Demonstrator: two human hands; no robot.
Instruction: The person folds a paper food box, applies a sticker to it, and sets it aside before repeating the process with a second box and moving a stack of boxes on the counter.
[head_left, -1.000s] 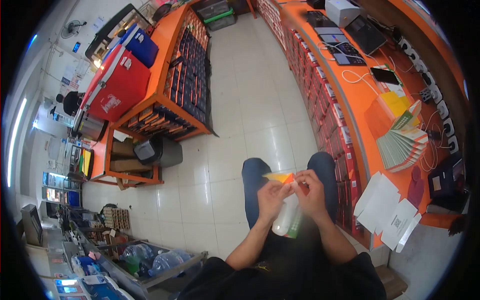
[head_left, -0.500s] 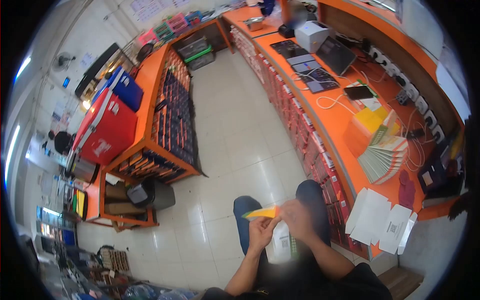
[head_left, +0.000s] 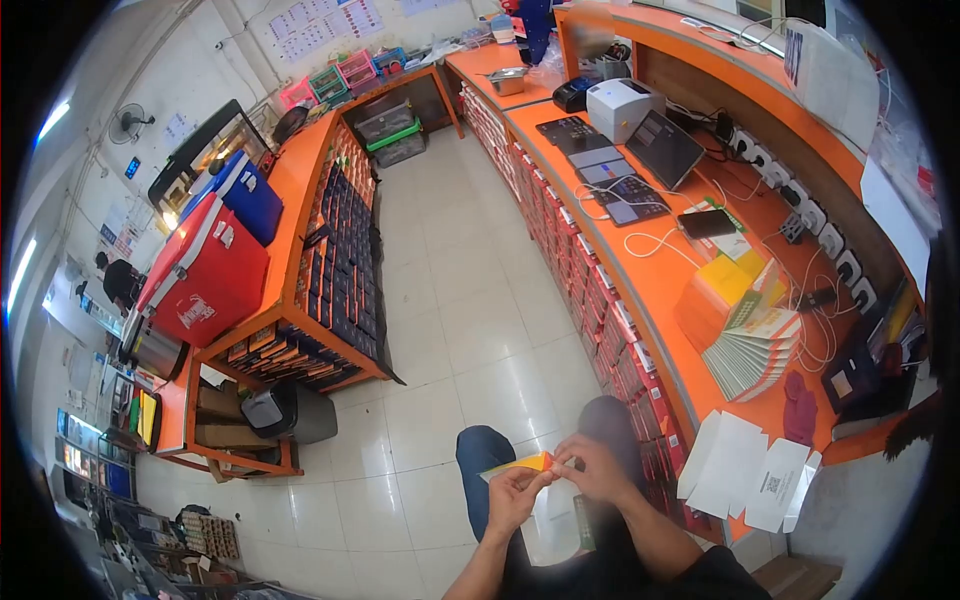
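Low in the view, above the person's lap, my left hand (head_left: 512,502) pinches a small yellow and orange packet (head_left: 533,463) by its lower edge. My right hand (head_left: 596,470) is closed at the packet's right end, its fingertips close to those of my left hand. Beneath both hands a white sheet or pouch with a green edge (head_left: 553,528) lies on the lap, partly blurred. On the orange counter to the right rests a fanned stack of pale green-edged cards (head_left: 750,352), beside yellow packets (head_left: 728,283).
An unfolded white box (head_left: 727,462) lies on the counter's near end. Further along are a phone (head_left: 707,223), a tablet (head_left: 664,148) and a white printer (head_left: 622,108). Left stand a red cooler (head_left: 205,275), a blue cooler (head_left: 247,196) and a bin (head_left: 290,411). A distant person (head_left: 120,280) is at far left.
The view has shifted slightly. Both hands sit a little lower in the picture, with the packet still held; my right hand's fingers show more clearly than before.
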